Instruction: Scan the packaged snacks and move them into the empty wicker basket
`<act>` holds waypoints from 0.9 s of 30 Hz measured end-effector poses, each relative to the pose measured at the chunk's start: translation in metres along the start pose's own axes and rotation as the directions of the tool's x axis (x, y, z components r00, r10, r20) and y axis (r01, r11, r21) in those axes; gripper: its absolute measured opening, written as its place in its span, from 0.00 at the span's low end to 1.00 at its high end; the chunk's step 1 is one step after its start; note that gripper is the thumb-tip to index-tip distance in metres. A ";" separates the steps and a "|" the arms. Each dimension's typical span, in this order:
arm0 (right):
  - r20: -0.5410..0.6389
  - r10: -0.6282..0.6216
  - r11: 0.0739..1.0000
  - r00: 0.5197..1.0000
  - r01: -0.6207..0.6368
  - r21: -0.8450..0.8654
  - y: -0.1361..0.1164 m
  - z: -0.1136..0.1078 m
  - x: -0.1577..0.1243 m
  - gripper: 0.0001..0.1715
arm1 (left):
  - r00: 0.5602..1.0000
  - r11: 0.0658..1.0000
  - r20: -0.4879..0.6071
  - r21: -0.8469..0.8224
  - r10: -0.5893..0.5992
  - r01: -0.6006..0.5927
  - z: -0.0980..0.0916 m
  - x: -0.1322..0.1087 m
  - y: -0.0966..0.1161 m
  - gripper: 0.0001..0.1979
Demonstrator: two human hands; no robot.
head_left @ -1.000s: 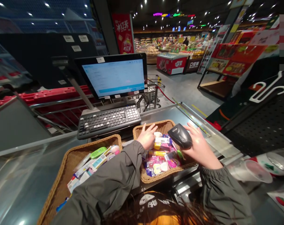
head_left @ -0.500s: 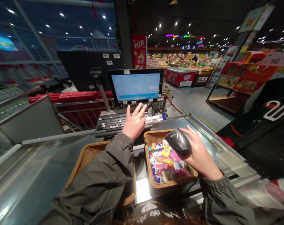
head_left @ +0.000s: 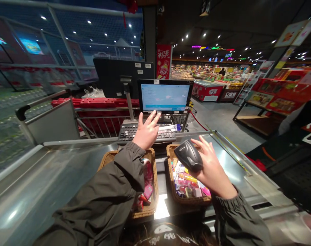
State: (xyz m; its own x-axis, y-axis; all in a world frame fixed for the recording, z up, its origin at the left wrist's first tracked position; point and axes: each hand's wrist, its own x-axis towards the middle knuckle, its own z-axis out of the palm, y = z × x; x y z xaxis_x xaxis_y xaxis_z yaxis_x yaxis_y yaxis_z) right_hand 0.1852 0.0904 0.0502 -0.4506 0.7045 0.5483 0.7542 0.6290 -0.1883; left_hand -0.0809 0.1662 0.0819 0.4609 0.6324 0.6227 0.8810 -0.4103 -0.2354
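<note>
My left hand (head_left: 145, 131) is raised over the black keyboard (head_left: 127, 132), just below the lit screen (head_left: 165, 97). Its fingers are stretched up, while a slim white packet with a purple end (head_left: 170, 128) sticks out to the right from under the thumb. My right hand (head_left: 213, 171) grips a black barcode scanner (head_left: 188, 155) above the right wicker basket (head_left: 170, 164), which is full of small colourful packets (head_left: 186, 184). The left wicker basket (head_left: 107, 159) is mostly hidden under my left sleeve.
A steel checkout counter (head_left: 55, 174) spreads around the baskets. Behind the keyboard stand red shopping baskets (head_left: 93, 102) and a metal trolley frame (head_left: 101, 119). Shop displays and a red freezer chest (head_left: 206, 90) stand far back right. A black perforated panel (head_left: 294, 171) is at the right.
My left hand came out of the right basket with the slim packet and rose over the keyboard toward the screen. The scanner in my right hand drifted slightly left. My view tilted up.
</note>
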 end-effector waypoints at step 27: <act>0.062 -0.025 0.999 0.998 0.023 0.031 -0.038 0.014 0.001 0.25 | 0.999 0.999 0.018 0.014 -0.034 0.034 -0.018 -0.036 -0.029 0.09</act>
State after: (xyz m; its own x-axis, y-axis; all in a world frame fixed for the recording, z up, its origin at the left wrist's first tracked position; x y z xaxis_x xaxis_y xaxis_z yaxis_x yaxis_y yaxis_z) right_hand 0.1494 0.0714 0.0467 -0.4983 0.7077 0.5009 0.7287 0.6549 -0.2004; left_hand -0.1247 0.1434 0.0793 0.4323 0.6580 0.6165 0.8976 -0.3796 -0.2242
